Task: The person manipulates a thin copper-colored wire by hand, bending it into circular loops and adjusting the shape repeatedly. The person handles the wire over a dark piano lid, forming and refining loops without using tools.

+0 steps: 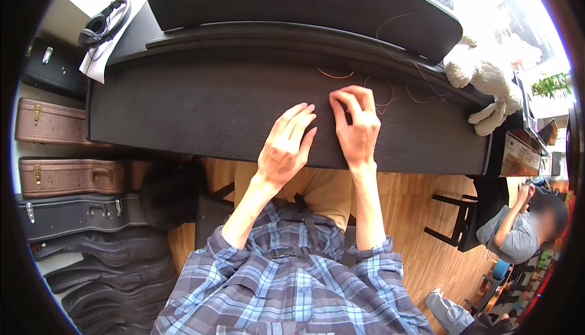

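A long, matte-black surface point(201, 100) stretches before the person. On it, 1 short, curved orange strand point(334, 76) lies just beyond the right hand point(358, 126), and 1 thin, looped tan strand point(392, 96) lies just right of that hand. Its fingers curl inward; whether they grip anything I cannot tell. The left hand point(283, 147) hangs open, fingers outstretched.

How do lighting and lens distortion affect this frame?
Head view: glare bleaches the upper right beside the plush toy; head view: the front edge of the black tabletop bows; head view: left hand and right hand look fairly sharp.
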Available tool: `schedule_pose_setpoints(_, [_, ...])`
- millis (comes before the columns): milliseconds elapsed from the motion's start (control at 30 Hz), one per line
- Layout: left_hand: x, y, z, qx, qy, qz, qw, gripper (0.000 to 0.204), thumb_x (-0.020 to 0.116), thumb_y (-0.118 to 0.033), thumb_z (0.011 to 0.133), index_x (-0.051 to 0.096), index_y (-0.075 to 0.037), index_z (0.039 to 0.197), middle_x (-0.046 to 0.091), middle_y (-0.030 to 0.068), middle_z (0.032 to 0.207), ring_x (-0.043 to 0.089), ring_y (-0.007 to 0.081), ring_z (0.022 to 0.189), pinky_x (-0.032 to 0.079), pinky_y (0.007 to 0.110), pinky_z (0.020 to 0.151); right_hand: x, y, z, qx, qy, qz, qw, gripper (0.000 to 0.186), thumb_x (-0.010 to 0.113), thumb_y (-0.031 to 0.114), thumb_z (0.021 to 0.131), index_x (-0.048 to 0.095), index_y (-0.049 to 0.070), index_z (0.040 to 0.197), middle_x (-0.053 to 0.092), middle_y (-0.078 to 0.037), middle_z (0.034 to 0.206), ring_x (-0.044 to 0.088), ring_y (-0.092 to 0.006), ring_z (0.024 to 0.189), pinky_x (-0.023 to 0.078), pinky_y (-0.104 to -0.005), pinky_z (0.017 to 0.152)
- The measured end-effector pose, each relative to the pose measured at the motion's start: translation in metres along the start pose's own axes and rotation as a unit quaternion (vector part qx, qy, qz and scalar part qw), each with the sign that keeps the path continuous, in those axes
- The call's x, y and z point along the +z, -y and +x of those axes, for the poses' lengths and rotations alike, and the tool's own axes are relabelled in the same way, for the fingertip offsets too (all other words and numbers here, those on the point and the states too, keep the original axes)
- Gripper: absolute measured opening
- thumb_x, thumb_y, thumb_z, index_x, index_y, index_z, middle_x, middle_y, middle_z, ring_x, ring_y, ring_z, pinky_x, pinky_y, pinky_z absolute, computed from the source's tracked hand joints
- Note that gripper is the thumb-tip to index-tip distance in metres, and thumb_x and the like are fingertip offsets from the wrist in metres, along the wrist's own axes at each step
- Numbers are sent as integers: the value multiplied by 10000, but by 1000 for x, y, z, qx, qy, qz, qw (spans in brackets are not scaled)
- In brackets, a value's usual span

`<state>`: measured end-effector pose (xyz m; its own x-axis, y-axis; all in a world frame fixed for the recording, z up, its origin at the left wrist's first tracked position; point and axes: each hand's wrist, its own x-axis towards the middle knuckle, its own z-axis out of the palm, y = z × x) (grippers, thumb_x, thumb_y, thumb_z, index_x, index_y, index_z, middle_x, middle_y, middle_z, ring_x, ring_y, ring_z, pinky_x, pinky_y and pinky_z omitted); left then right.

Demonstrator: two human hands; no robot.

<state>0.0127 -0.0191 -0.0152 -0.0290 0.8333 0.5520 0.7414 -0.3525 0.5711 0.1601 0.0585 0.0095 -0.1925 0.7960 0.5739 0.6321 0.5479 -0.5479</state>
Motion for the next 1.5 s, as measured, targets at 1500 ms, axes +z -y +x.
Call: schedule_pose_setpoints(1500, [62, -69, 77, -196, 135, -481, 844, 360, 593, -226, 1067, 595, -2, 1350, 717, 130, 1175, 684, 124, 802, 561, 262, 718, -122, -99, 30, 290, -66, 441, 847, 332, 613, 326, 1060, 674, 54, 880, 582, 34, 707, 463, -21, 565, 338, -203, 533])
